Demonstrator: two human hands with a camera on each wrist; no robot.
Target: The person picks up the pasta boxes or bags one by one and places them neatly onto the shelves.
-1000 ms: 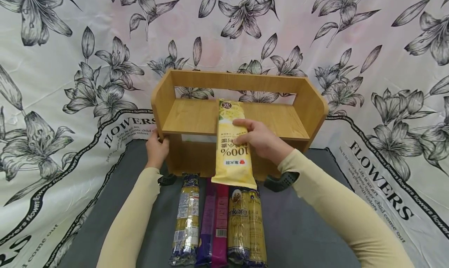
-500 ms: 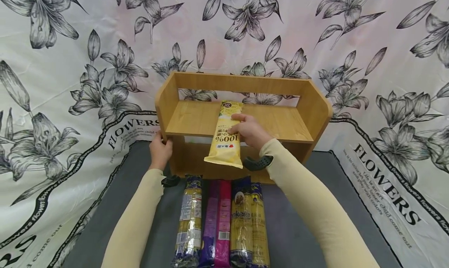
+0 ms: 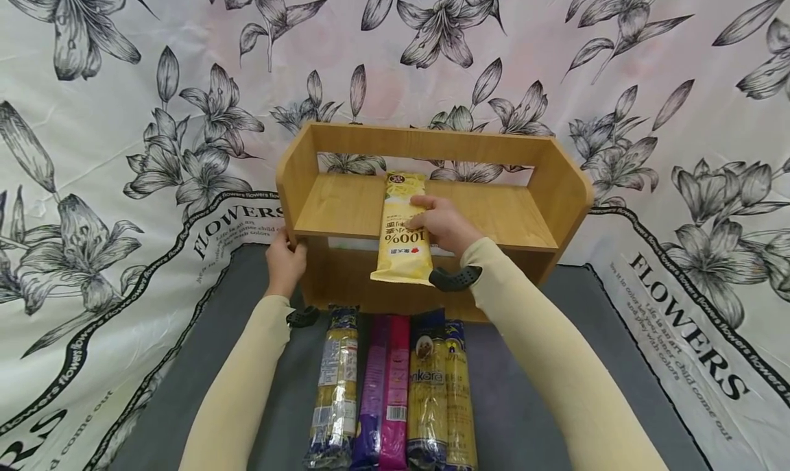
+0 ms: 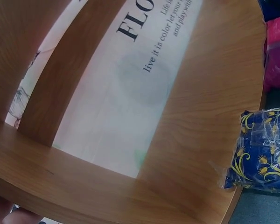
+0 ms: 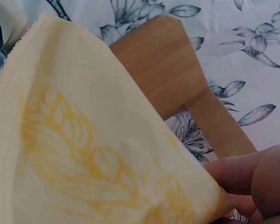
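Here, right hand [image 3: 443, 225] grips yellow packet [image 3: 401, 257] at shelf [image 3: 487, 214], left hand [image 3: 286, 264] holds shelf's side, more packets [image 3: 396, 389] in front.

A white cloth [image 3: 382, 94] with pinkish patches hangs as the backdrop and spreads along both sides of the desk [image 3: 512, 395]. Black line-drawn lilies [image 3: 441, 32] with buds and leaves cover it. Low down, a curving black band [image 3: 75, 354] carries small pale lettering, and the dark word FLOWERS [image 3: 688, 327] stands on both sides above smaller lines of text. Creases run through the cloth on the left. The desk is plain dark grey, faintly purplish right of centre. The light is soft, leaving a pale sheen on the folds.
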